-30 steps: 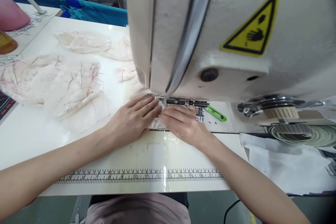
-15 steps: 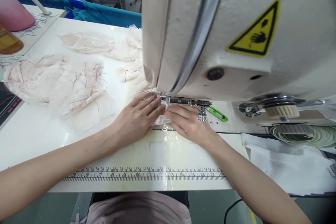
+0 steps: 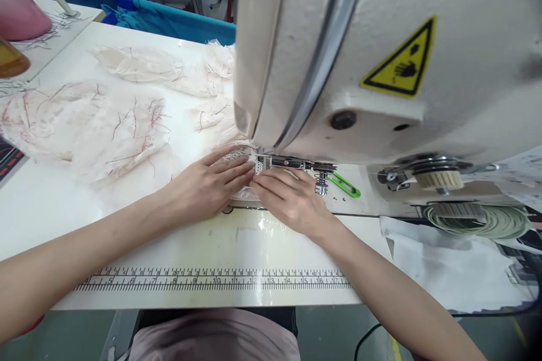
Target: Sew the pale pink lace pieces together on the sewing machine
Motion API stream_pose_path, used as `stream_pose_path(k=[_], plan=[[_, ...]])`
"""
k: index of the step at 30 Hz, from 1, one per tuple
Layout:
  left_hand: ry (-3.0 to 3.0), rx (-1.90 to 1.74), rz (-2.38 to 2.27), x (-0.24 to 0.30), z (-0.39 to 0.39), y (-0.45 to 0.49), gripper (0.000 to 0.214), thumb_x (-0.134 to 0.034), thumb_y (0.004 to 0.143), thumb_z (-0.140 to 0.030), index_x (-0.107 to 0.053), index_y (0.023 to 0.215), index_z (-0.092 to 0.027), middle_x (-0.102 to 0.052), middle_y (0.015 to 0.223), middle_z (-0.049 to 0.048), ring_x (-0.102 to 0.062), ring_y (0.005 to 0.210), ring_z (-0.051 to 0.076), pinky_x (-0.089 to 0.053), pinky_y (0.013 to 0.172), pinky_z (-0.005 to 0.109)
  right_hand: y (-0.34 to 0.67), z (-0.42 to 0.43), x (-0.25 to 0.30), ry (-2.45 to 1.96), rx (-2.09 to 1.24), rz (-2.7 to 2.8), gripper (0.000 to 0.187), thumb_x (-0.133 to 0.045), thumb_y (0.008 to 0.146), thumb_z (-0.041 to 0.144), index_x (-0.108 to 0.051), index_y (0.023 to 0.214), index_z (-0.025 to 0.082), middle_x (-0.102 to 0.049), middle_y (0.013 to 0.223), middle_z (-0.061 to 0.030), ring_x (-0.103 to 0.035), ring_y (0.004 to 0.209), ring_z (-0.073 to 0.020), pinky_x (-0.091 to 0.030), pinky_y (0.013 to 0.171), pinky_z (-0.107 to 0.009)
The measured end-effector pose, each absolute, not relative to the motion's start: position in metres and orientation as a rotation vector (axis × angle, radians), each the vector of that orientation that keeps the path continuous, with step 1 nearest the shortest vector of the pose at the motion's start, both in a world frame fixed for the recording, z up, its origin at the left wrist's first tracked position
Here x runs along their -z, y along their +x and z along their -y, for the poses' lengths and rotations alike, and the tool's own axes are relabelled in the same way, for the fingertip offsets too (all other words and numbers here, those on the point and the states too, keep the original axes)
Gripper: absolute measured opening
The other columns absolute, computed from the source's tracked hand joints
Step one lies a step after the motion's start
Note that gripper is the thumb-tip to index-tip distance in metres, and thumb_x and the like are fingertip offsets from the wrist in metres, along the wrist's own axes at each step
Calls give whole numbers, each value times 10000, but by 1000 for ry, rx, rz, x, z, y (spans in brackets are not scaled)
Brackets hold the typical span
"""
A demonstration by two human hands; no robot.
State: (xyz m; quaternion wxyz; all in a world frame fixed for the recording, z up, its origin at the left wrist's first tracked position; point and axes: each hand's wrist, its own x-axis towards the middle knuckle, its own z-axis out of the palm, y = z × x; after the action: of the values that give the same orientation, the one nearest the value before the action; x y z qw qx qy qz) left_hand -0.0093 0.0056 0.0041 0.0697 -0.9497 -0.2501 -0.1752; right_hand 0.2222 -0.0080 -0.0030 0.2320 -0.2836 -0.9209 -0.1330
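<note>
My left hand (image 3: 212, 185) lies on a pale lace fabric (image 3: 246, 194), fingers stretched out flat and pointing to the needle area of a sewing machine (image 3: 313, 118). Close beside it, my right hand (image 3: 290, 197) has its fingers bent and held together at the lace, pinching its near edge; the thumb is hidden underneath. A strip of the lace shows between the two sets of fingertips, next to the presser foot (image 3: 263, 162). The needle itself cannot be made out. Behind my right hand lies a green thread snipper (image 3: 345, 185).
Sheer cream lace pieces (image 3: 84, 130) with loose dark red threads lie at the left; more fabric (image 3: 156, 67) lies behind. A printed ruler (image 3: 215, 280) runs along the table's front. A pink thread cone (image 3: 21, 8) stands far left, a coiled pale green tape (image 3: 495, 221) at right.
Both hands have shifted slightly toward the left in the view, with the camera view drifting too. My right fingertips have come closer to the left ones over the lace.
</note>
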Motion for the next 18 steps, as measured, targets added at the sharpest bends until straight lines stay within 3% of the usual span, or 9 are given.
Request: stream_pose_path(k=[18], plan=[[-2803,486,847,-1,-2,-4,394,-451,916,-123,-611,1266,-39,-641,1281,178,-588,1238,286,-416,1117,448,220,7,3,-839,372,2558,199,-521,903,60,-636,1006,186,-723,1047,1,-621,985,-123,-464,759,-283]])
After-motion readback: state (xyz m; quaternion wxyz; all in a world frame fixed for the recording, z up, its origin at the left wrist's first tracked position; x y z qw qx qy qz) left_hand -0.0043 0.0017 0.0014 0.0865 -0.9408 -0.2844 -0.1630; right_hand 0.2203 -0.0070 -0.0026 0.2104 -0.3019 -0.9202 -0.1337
